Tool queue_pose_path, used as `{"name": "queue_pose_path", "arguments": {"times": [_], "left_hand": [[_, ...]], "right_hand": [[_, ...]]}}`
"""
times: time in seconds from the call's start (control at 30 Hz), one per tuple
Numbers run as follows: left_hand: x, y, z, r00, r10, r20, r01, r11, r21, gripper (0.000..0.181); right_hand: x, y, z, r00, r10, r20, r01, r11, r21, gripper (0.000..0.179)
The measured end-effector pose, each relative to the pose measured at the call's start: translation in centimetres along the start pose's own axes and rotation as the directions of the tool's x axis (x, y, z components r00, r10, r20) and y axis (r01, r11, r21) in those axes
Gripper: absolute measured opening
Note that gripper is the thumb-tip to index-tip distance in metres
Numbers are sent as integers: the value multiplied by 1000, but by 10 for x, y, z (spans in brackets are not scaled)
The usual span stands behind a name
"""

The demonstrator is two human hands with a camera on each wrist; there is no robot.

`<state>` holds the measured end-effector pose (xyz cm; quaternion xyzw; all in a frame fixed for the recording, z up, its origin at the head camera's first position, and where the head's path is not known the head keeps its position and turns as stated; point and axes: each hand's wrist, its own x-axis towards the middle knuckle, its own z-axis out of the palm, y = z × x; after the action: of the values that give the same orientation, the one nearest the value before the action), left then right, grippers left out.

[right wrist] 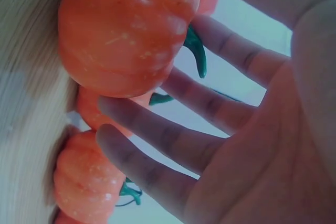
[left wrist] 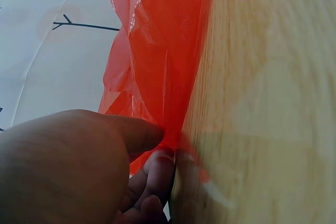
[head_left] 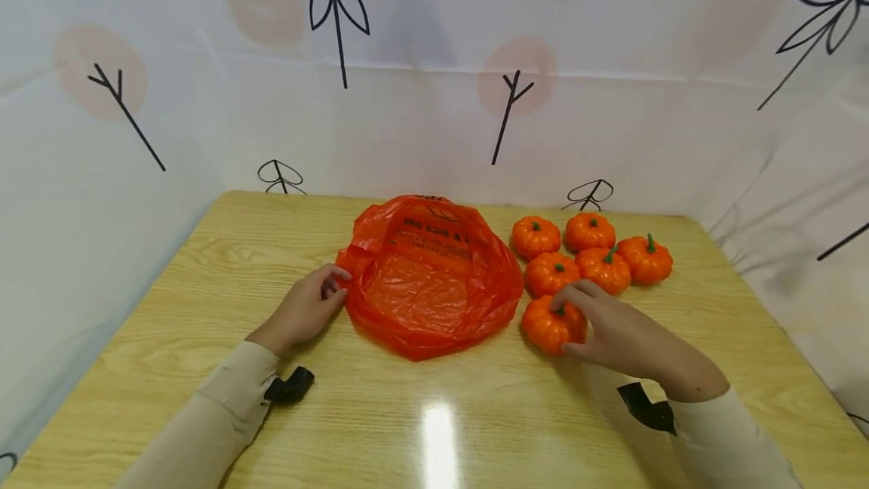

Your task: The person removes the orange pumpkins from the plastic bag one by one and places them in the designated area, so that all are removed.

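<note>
A red plastic bag (head_left: 421, 289) lies with its mouth spread wide on the table. My left hand (head_left: 308, 309) pinches the bag's left edge between thumb and fingers; the left wrist view shows the red film (left wrist: 163, 61) gathered at the fingertips. My right hand (head_left: 607, 327) grips the nearest small orange pumpkin (head_left: 546, 325), with the thumb on its near side and fingers spread over the top and far side. In the right wrist view this pumpkin (right wrist: 121, 30) stands close by the table, its green stem (right wrist: 196, 51) pointing toward the palm.
Several more orange pumpkins (head_left: 553, 274) sit grouped behind the gripped one, right of the bag. The wooden table (head_left: 366, 406) ends at a pale printed cloth (head_left: 421, 127) behind. Dark straps (head_left: 290, 385) show at both wrists.
</note>
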<state>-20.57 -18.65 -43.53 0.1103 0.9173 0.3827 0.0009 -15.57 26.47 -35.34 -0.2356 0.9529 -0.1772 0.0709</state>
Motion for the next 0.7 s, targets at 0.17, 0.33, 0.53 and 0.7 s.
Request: {"name": "queue_pose_path", "arguments": {"times": [0.17,0.33,0.53,0.7], "left_hand": [[0,-1,-1,1000,-1,-2,1,1000,3,18],[2,-1,-1,1000,5,-3,-5,1000,2,18],[1,-3,0,1000,-7,1,7,1000,5,18],[1,-3,2,1000,-13,14,14,1000,-23,19]], "right_hand": [[0,5,0,1000,2,0,-2,1000,11,45],[1,5,-1,1000,-8,-6,8,1000,1,44],[1,3,1,997,-33,-71,31,999,-30,29],[3,1,5,979,-59,-194,47,997,-66,30]]}}
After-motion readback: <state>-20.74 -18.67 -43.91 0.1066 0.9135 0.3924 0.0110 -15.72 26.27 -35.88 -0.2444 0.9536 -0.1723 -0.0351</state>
